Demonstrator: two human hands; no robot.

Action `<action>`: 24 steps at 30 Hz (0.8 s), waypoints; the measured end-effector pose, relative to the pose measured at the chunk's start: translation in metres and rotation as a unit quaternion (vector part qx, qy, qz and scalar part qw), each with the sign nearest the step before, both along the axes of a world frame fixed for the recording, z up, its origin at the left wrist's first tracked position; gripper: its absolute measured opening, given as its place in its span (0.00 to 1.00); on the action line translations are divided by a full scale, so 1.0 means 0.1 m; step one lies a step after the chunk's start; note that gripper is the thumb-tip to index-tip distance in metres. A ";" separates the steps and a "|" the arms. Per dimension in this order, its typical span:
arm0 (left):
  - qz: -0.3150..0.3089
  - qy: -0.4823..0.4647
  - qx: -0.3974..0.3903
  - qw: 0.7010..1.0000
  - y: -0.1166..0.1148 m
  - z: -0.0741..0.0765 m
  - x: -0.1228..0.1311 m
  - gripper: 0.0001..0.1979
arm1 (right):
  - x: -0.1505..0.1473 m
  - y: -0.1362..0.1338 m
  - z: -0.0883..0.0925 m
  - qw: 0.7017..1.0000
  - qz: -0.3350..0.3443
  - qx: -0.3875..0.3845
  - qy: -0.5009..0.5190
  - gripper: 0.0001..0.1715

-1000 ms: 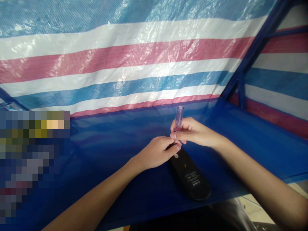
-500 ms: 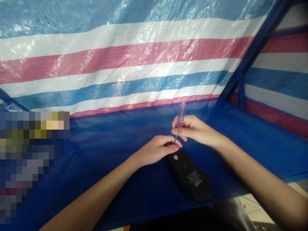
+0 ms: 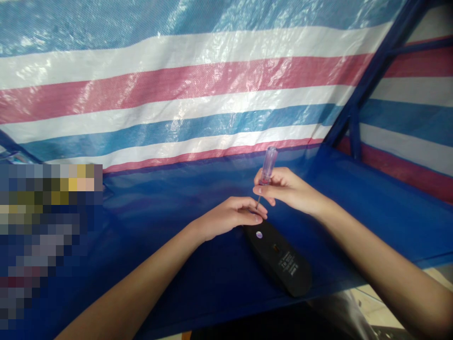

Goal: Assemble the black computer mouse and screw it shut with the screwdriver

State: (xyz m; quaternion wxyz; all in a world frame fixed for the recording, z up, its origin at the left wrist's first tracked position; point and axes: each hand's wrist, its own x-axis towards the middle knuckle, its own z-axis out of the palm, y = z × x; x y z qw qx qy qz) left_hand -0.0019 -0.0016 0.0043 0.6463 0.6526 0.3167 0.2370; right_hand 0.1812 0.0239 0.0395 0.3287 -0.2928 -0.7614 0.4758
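Observation:
A black oblong device (image 3: 283, 264), underside up with small white print and a round sticker, lies on the blue table (image 3: 184, 264). My left hand (image 3: 231, 216) curls over its far end, fingers closed and pressing it down. My right hand (image 3: 285, 190) pinches a small screwdriver (image 3: 267, 171) with a clear purple handle. The screwdriver leans a little to the right. Its thin shaft points down behind my left fingers, so its tip is hidden.
A striped blue, white and pink tarp (image 3: 198, 85) hangs right behind the table. A blue metal frame post (image 3: 368, 80) slants up at the right. A blurred-out patch (image 3: 49, 241) covers the left side. The table's front edge runs just below the device.
The screwdriver has risen slightly and tipped to the right, showing more of its shaft. My left hand has slid a little back along the device, uncovering its round sticker.

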 end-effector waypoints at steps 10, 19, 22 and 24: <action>-0.018 -0.041 -0.064 0.997 0.00 0.00 -0.03 0.19 | 0.02 0.00 -0.02 1.000 0.006 -0.006 0.011 0.11; -0.064 -0.068 -0.068 0.993 0.04 -0.06 -0.06 0.25 | 0.00 0.00 -0.02 1.000 0.009 -0.009 0.016 0.11; -0.065 -0.073 -0.072 0.993 0.04 -0.06 -0.06 0.25 | 0.00 0.01 -0.03 1.000 0.008 -0.012 0.014 0.11; -0.060 -0.072 -0.075 0.993 0.04 -0.06 -0.06 0.25 | 0.00 0.01 -0.03 1.000 0.010 -0.014 0.013 0.11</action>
